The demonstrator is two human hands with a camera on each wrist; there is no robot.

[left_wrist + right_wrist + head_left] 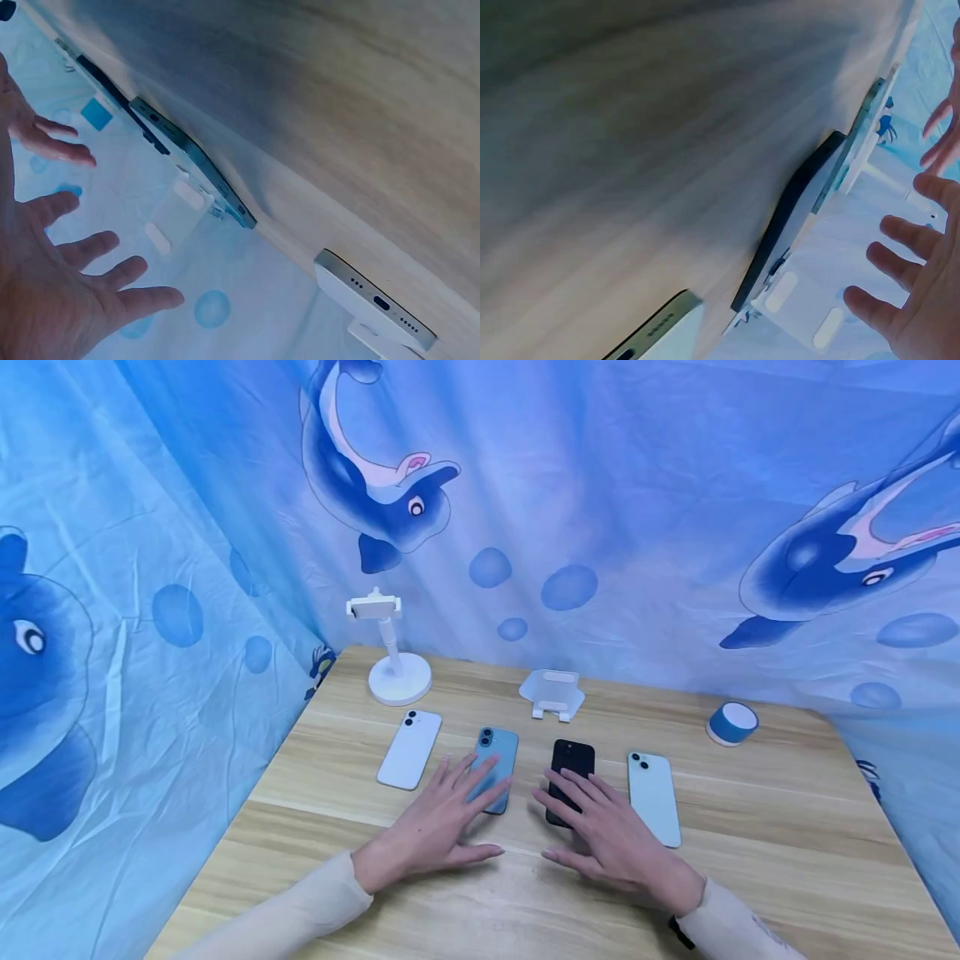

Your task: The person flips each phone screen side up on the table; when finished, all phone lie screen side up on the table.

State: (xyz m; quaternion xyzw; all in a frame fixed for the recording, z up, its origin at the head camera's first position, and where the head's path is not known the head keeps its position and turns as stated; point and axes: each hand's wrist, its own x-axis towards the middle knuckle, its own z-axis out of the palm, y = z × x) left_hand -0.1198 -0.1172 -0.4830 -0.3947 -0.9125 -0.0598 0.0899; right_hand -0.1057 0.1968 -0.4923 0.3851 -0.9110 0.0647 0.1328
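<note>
My left hand (442, 818) hovers with spread fingers over the lower part of a blue phone (501, 750), which lies back up. Over a black phone (573, 753) my right hand (611, 831) is likewise spread, palm down. Both wrist views show a gap between the fingers and the phones. A white phone (410, 750) lies left of the blue one. Right of the black phone is a pale green phone (654, 797), partly behind the right hand. Neither hand holds anything.
A white phone stand with a round base (400, 679) stands at the back left of the wooden table (787, 827). A small white folding stand (555, 692) is at the back middle. Toward the back right sits a blue and white cylinder (732, 724). A dolphin-print curtain (637, 485) hangs behind.
</note>
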